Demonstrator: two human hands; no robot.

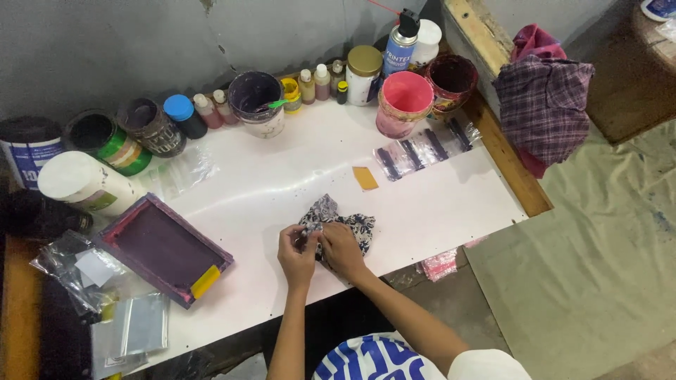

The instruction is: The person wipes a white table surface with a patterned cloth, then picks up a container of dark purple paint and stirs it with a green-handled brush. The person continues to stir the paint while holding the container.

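A crumpled dark patterned cloth [352,222] lies on the white table [282,183] near its front edge. My left hand [296,255] pinches a small item at the cloth's left side; what it is cannot be made out. My right hand [342,248] rests on the cloth beside it, fingers closed on the fabric. Both hands touch each other over the cloth.
A framed printing screen [163,248] with a yellow scraper lies at the left. Paint pots, small bottles, a spray can [398,48] and a pink cup [405,103] line the back. An orange card [365,177], plastic sleeves [422,149] and a plaid rag [543,105] are at the right.
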